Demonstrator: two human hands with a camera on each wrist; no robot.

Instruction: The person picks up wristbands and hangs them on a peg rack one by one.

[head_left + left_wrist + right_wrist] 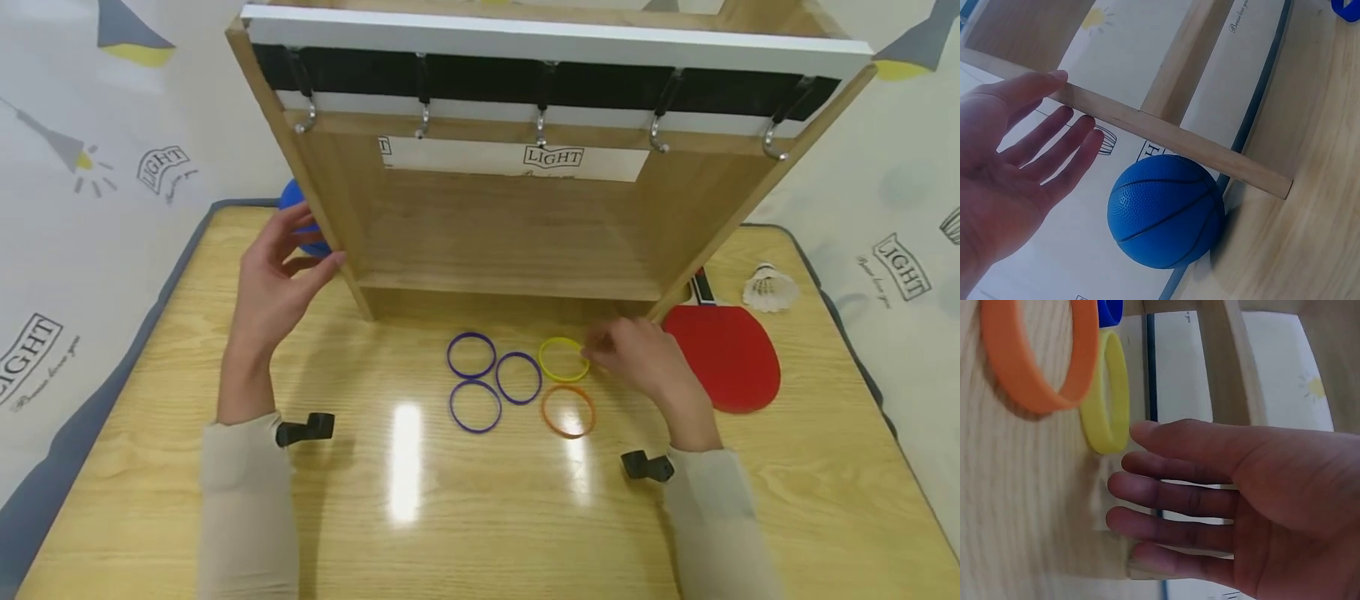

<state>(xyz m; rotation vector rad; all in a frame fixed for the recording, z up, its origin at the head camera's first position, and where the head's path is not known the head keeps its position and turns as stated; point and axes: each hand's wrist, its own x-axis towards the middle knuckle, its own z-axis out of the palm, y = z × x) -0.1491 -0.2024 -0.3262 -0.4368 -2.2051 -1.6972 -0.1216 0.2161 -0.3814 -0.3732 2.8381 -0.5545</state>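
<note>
At the left side panel of a wooden rack (510, 225), my left hand (270, 279) has its thumb at the front edge and its fingers along the outer side. The left wrist view shows these fingers fairly straight; firm contact cannot be told. A blue ball (1166, 212) with basketball grooves sits beside the panel, below that hand. My right hand (637, 358) is over the table by the yellow ring (564, 360). Its thumb tip is close to the yellow ring in the right wrist view, fingers extended and holding nothing. An orange ring (568, 411) lies nearer me.
Three purple-blue rings, one of them the middle ring (518, 378), lie left of the yellow one. Several metal hooks (541, 125) hang along the rack's top bar. Right of the rack lie a red table-tennis paddle (723, 358) and a shuttlecock (770, 288).
</note>
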